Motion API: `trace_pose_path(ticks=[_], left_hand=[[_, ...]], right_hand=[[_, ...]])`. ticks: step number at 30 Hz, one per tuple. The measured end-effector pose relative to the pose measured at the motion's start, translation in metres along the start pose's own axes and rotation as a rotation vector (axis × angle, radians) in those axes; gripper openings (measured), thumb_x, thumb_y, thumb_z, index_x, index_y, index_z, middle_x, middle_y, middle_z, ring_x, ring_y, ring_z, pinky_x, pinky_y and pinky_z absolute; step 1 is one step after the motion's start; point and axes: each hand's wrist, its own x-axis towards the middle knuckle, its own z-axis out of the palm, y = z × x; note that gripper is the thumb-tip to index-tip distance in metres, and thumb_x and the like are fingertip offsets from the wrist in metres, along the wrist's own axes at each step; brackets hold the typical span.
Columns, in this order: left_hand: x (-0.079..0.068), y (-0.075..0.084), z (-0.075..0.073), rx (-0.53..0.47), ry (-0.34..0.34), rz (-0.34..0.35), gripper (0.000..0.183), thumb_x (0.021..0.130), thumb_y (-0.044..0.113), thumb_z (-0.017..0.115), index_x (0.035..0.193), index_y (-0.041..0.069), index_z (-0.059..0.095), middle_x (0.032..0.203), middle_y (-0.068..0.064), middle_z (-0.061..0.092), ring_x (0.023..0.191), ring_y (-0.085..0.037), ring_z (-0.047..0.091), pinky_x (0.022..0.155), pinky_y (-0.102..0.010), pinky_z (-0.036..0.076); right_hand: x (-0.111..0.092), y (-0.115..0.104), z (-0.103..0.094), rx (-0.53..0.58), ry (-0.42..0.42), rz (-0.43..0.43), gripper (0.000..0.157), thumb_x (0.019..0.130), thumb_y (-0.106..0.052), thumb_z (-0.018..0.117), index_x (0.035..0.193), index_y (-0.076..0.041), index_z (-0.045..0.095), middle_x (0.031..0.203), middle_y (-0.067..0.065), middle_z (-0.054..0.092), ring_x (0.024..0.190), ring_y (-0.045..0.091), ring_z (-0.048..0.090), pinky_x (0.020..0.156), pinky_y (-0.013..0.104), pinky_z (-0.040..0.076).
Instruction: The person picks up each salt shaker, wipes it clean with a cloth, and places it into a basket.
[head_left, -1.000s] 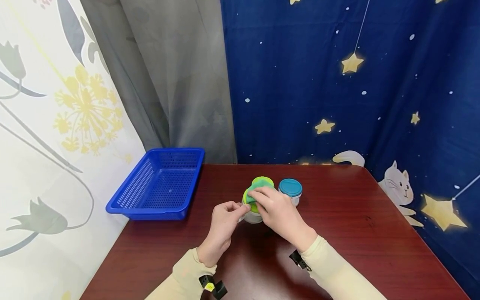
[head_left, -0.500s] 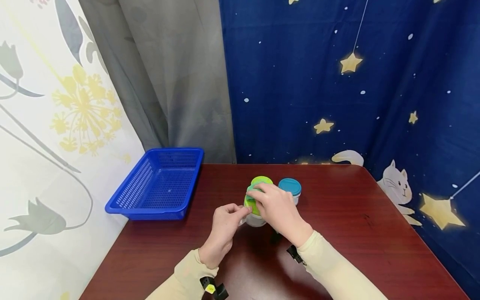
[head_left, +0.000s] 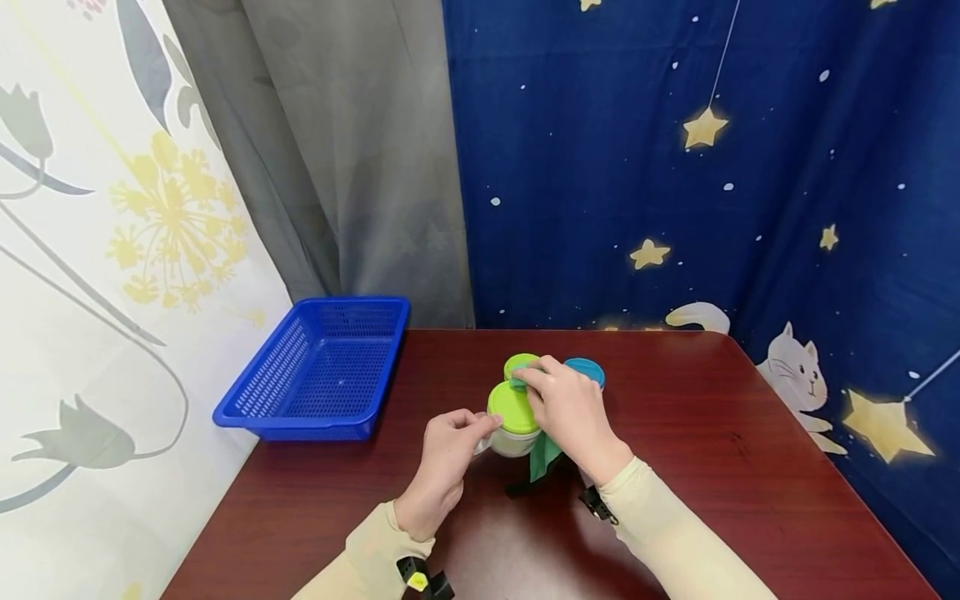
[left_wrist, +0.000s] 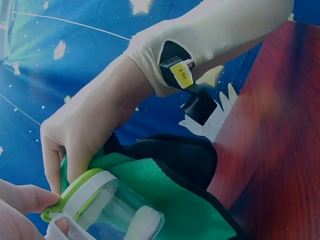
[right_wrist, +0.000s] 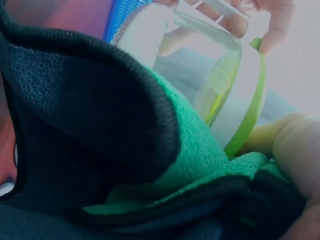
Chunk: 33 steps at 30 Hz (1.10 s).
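A clear jar [head_left: 513,444] with a lime-green lid and a white handle is tilted slightly toward me. My left hand [head_left: 444,458] grips its handle, the thumb pressing the lid's edge. In the left wrist view something white shows at the bottom of the jar [left_wrist: 115,205]. My right hand [head_left: 576,417] holds a green cloth [head_left: 544,457] with black edging, pinching part of it at the far right side of the lid. The cloth's lower end hangs down beside the jar. In the right wrist view the cloth [right_wrist: 195,135] lies along the jar's side.
Behind the held jar stands another container with a lime-green lid [head_left: 520,362]. To its right is a teal-lidded container [head_left: 588,371], partly hidden by my right hand. A blue perforated basket [head_left: 307,429] sits at the table's left. Curtains rise behind the dark red table [head_left: 675,500].
My right hand and the cloth have slid from across the lid's top to its right side, uncovering the lid. The cloth's lower end now hangs in view. My left hand keeps its grip.
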Motion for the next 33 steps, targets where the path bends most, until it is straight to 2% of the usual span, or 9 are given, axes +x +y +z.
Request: trace_pose_path(ticks=[6, 13, 21, 26, 28, 30, 33], left_hand=[[-0.001, 0.001, 0.000, 0.028, -0.022, 0.021, 0.032, 0.079, 0.018, 0.084, 0.064, 0.005, 0.058, 0.104, -0.012, 0.071, 0.104, -0.024, 0.064, 0.079, -0.032, 0.053], [-0.001, 0.001, 0.001, 0.055, -0.041, 0.040, 0.033, 0.079, 0.018, 0.084, 0.063, 0.006, 0.058, 0.106, -0.014, 0.071, 0.107, -0.025, 0.065, 0.082, -0.031, 0.052], [0.001, -0.003, 0.000, 0.059, -0.056, 0.031, 0.035, 0.080, 0.017, 0.083, 0.060, 0.007, 0.056, 0.103, -0.013, 0.071, 0.104, -0.026, 0.064, 0.080, -0.030, 0.052], [0.003, -0.003, -0.002, 0.049, -0.068, 0.003, 0.036, 0.082, 0.017, 0.080, 0.060, 0.006, 0.054, 0.101, -0.010, 0.072, 0.104, -0.024, 0.062, 0.075, -0.032, 0.049], [0.004, -0.003, -0.003, 0.051, -0.066, -0.001, 0.036, 0.083, 0.016, 0.080, 0.060, 0.004, 0.054, 0.095, -0.007, 0.072, 0.099, -0.022, 0.061, 0.069, -0.031, 0.047], [0.004, -0.002, -0.004, 0.052, -0.054, -0.003, 0.035, 0.083, 0.017, 0.080, 0.062, 0.002, 0.056, 0.078, -0.001, 0.067, 0.087, -0.018, 0.059, 0.063, -0.028, 0.044], [0.005, -0.001, -0.004, 0.045, -0.032, -0.004, 0.034, 0.082, 0.018, 0.081, 0.066, -0.002, 0.058, 0.057, 0.004, 0.050, 0.065, -0.015, 0.049, 0.054, -0.027, 0.038]], right_hand=[[-0.001, -0.001, 0.001, 0.040, -0.001, -0.017, 0.025, 0.087, -0.010, 0.077, 0.110, -0.018, 0.076, 0.102, -0.001, 0.069, 0.075, 0.017, 0.065, 0.057, 0.030, 0.053], [0.001, -0.010, 0.000, 0.072, -0.050, -0.108, 0.025, 0.090, -0.010, 0.074, 0.114, -0.015, 0.075, 0.108, 0.000, 0.069, 0.087, 0.018, 0.067, 0.067, 0.032, 0.057], [-0.002, -0.019, 0.000, 0.043, -0.069, -0.155, 0.026, 0.091, -0.012, 0.074, 0.116, -0.020, 0.075, 0.104, -0.004, 0.068, 0.083, 0.013, 0.066, 0.059, 0.028, 0.055], [-0.003, -0.026, -0.001, 0.082, -0.075, -0.223, 0.031, 0.087, -0.013, 0.079, 0.116, -0.021, 0.074, 0.105, -0.007, 0.067, 0.090, 0.010, 0.066, 0.069, 0.027, 0.056], [-0.003, -0.028, -0.001, 0.093, -0.070, -0.241, 0.033, 0.084, -0.013, 0.081, 0.115, -0.020, 0.074, 0.105, -0.007, 0.067, 0.094, 0.011, 0.065, 0.074, 0.028, 0.056], [-0.003, -0.029, 0.000, 0.087, -0.058, -0.246, 0.033, 0.084, -0.013, 0.082, 0.115, -0.019, 0.074, 0.107, -0.006, 0.067, 0.098, 0.013, 0.065, 0.077, 0.030, 0.057], [-0.001, -0.030, 0.001, 0.057, -0.054, -0.247, 0.032, 0.085, -0.013, 0.080, 0.116, -0.018, 0.073, 0.112, -0.003, 0.068, 0.106, 0.015, 0.064, 0.080, 0.032, 0.057]])
